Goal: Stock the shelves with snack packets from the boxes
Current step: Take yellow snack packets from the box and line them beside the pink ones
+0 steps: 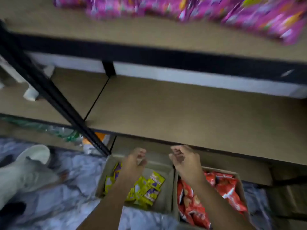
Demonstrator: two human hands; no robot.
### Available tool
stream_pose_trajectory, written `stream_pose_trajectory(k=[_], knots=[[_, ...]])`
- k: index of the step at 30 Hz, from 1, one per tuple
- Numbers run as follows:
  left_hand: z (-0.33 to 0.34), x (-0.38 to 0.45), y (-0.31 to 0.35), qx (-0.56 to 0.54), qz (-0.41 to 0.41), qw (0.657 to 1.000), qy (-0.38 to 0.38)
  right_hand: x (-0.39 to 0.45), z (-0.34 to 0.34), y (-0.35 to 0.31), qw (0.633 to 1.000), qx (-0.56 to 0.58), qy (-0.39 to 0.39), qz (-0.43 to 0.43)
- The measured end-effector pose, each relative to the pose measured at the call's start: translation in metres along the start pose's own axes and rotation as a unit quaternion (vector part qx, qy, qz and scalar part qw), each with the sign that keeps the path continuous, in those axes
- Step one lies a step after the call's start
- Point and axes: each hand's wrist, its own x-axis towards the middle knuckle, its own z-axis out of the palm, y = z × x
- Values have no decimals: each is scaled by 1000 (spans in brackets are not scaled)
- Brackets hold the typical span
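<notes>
My left hand [134, 161] hovers over a cardboard box [164, 188] of yellow-green snack packets [146, 190]. Its fingers are loosely curled and hold nothing. My right hand [184, 159] hangs beside it, over the gap between that box and a second box [240, 185] full of red snack packets [227, 188]. Its fingers are also loosely curled with nothing in them. Both boxes stand on the floor under the lower shelf board [182, 113]. Pink-purple packets [216, 10] lie in a row on the upper shelf board [66, 29].
A black metal upright [54, 95] of the rack slants across the left. Someone's leg in light trousers and a pale shoe [35, 154] stands at the left on a crumpled blue-white floor sheet [54, 206]. Green and orange items [69, 131] lie under the shelf.
</notes>
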Motion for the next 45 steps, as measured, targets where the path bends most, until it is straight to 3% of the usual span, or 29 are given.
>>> stream_pose_trajectory(k=[4,8,15,19,23,26,30,33,41,45], knots=[[56,10,-143,34,-112,993,-2,-18,107,92,992,-15,-103,74],[124,21,-269,44,-183,982,-34,-38,208,192,981,-26,-136,135],[223,34,-412,154,-191,957,-155,-80,337,337,940,-70,-225,247],[264,48,-447,178,-172,948,-202,-88,374,381,921,-130,-266,251],[297,57,-465,253,-105,943,-188,-89,398,410,934,-189,-202,226],[313,55,-471,337,-88,918,-191,-89,407,417,920,-247,-187,240],[317,57,-476,352,-80,911,-201,-87,413,420,899,-283,-195,272],[308,60,-475,303,-103,923,-213,-84,413,417,902,-274,-187,275],[284,52,-469,164,-98,978,-81,-84,398,408,934,-166,-134,287],[274,48,-469,84,-136,980,-117,-87,394,404,942,-109,-121,294]])
